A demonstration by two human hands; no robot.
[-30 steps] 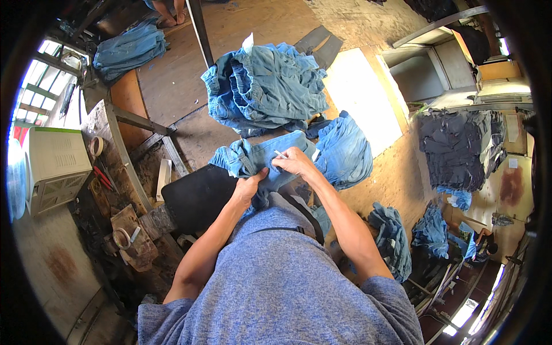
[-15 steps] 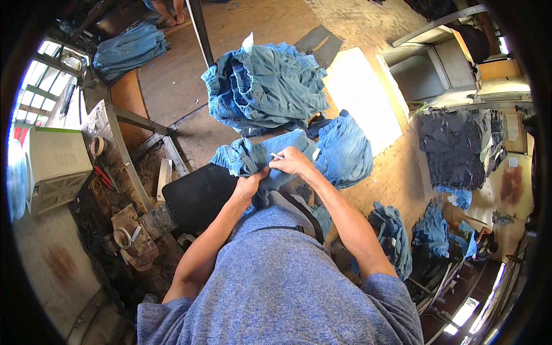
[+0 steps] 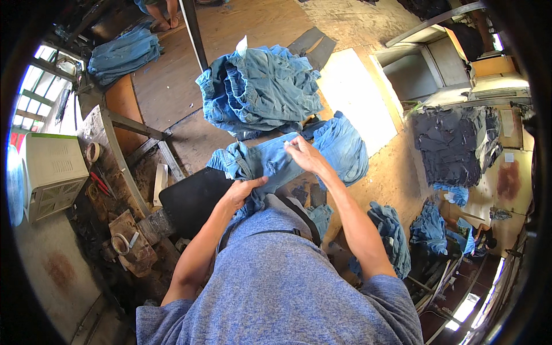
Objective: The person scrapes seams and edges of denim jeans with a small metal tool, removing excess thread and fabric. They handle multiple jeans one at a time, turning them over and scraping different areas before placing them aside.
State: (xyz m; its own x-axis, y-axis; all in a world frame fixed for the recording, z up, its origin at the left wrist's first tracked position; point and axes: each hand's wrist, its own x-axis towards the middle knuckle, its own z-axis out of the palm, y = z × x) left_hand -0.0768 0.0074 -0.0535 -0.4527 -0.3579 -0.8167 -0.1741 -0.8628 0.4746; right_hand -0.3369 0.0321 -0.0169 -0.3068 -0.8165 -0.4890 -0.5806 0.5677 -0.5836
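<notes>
Wood boards (image 3: 172, 98); black plate (image 3: 190, 201); at its right edge, denim (image 3: 273, 167) gripped by left hand (image 3: 245, 190); white piece (image 3: 287, 143) pinched in right hand (image 3: 306, 156).

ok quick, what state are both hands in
Left hand: closed, holding the blue garment.
Right hand: curled over the same garment; whether it grips anything cannot be told.

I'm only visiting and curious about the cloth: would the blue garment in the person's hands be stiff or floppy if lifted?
The blue garment would probably flop, since it bunches in soft folds near the left hand. It seems unlikely to roll, as a flatter stretch lies by the right hand. It looks like woven cloth, so probably not fragile.
</notes>
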